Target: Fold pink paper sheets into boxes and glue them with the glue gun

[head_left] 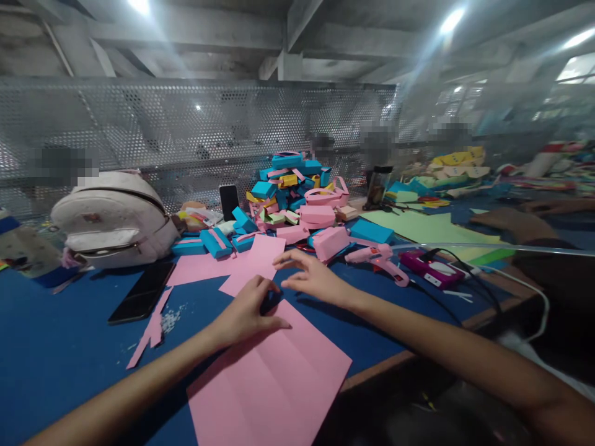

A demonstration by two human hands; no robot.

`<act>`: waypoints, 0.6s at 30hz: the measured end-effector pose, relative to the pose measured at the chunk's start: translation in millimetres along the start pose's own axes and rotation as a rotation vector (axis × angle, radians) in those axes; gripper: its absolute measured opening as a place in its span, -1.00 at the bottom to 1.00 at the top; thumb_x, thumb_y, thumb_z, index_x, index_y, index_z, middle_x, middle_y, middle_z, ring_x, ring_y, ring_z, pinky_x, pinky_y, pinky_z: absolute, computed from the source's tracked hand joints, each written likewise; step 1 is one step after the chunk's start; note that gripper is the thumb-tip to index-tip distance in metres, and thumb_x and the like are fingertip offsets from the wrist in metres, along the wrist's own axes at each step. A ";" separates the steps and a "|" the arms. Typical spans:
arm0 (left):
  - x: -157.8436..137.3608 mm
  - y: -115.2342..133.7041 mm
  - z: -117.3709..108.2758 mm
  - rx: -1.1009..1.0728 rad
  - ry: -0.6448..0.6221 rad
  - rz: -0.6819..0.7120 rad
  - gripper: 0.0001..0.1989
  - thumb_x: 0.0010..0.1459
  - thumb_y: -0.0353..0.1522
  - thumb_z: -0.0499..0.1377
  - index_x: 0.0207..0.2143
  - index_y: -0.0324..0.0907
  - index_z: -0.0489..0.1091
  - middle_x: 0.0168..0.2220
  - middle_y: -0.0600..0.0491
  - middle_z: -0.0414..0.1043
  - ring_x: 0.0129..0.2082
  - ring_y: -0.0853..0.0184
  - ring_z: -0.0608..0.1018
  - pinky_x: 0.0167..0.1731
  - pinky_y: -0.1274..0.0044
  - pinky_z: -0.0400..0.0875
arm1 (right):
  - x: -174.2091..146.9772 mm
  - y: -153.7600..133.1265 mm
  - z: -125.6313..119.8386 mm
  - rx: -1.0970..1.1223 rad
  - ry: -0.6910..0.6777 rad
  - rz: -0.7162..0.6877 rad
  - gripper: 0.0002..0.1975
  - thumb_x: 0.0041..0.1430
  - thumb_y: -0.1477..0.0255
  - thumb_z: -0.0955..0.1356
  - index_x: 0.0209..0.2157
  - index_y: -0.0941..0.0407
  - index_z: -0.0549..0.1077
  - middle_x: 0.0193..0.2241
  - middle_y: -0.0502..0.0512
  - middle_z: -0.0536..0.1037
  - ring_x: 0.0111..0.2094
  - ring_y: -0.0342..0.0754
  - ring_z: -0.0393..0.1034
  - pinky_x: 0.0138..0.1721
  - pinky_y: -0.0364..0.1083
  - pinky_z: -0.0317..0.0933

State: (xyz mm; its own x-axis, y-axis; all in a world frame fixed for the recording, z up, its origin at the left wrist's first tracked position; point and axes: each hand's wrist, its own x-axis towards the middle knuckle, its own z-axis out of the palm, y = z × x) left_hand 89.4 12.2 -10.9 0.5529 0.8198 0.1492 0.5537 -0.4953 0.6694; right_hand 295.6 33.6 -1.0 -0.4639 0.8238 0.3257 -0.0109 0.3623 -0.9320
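Note:
A large pink paper sheet with faint crease lines lies at the front, its near part reaching past the table edge. My left hand is over its far left edge, thumb stretched across the paper and fingers bent, apart from the thumb. Just to the right, my right hand hovers with fingers spread and nothing in them. Its fingertips are close to a smaller pink piece, which overlaps another pink piece on the blue table. Contact between those fingertips and the paper cannot be made out.
Blue and pink paper boxes are piled at the back. Rightward lie a pink glue gun, a purple power strip with cables, and green sheets. A black phone, paper strips and a white backpack are left.

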 end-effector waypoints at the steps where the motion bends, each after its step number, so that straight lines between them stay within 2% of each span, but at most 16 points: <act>1: -5.5 1.9 3.5 0.067 0.017 0.006 -0.46 -0.10 -0.08 0.36 -0.13 -0.16 0.33 -0.13 -0.03 0.30 -0.15 0.17 0.37 -0.16 0.37 0.30 | -4.8 0.1 0.1 -0.020 -0.035 0.044 -0.62 -0.01 0.41 0.45 -0.11 0.08 0.41 0.04 0.15 0.37 0.09 0.06 0.29 -0.09 0.00 0.36; 5: -17.2 5.4 7.3 0.181 0.012 -0.004 -0.44 -0.09 -0.04 0.34 -0.14 -0.17 0.31 -0.15 -0.06 0.28 -0.16 0.13 0.37 -0.18 0.34 0.31 | -17.7 -7.2 -6.2 0.127 -0.132 0.277 -0.62 0.11 0.33 0.41 -0.02 0.03 0.38 0.09 0.13 0.33 0.17 0.04 0.19 0.03 0.06 0.29; 10: -16.8 5.5 6.6 0.170 0.029 -0.001 -0.48 -0.09 -0.07 0.36 -0.19 -0.16 0.30 -0.17 -0.02 0.28 -0.17 0.14 0.37 -0.19 0.36 0.31 | -13.1 -17.1 -17.1 0.342 -0.211 0.465 -0.63 0.09 0.33 0.43 -0.04 0.00 0.41 0.15 0.11 0.26 0.19 0.08 0.14 -0.05 0.08 0.35; 12: -16.9 5.3 7.5 0.168 0.036 -0.001 -0.50 -0.09 -0.08 0.36 -0.20 -0.15 0.29 -0.20 0.00 0.27 -0.19 0.16 0.37 -0.21 0.37 0.31 | -11.0 -15.3 -15.5 0.335 -0.225 0.473 -0.62 0.07 0.34 0.44 -0.04 0.01 0.41 0.16 0.11 0.26 0.18 0.06 0.16 -0.08 0.02 0.36; 15: -17.5 1.8 8.8 0.149 0.049 -0.007 -0.50 -0.11 -0.11 0.37 -0.20 -0.14 0.30 -0.22 0.02 0.27 -0.21 0.18 0.36 -0.23 0.39 0.31 | -10.9 -6.9 -5.9 0.270 -0.219 0.428 -0.54 0.03 0.40 0.45 0.00 0.03 0.37 0.07 0.13 0.35 0.12 0.02 0.24 -0.16 -0.11 0.34; 18: -15.9 -4.3 8.1 0.027 0.082 -0.037 -0.61 -0.10 -0.21 0.37 -0.26 -0.15 0.34 -0.25 0.06 0.29 -0.27 0.24 0.37 -0.28 0.45 0.30 | -10.9 2.0 5.3 0.218 -0.186 0.342 -0.45 -0.06 0.50 0.46 0.01 0.04 0.33 0.02 0.14 0.39 0.08 0.03 0.29 -0.29 -0.17 0.32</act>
State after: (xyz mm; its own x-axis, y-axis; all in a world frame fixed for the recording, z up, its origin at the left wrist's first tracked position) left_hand 83.3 -1.0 -22.0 0.4800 0.8576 0.1847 0.5896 -0.4713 0.6559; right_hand 295.9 23.0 -7.3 -0.6244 0.7808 -0.0226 -0.0068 -0.0344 -0.9994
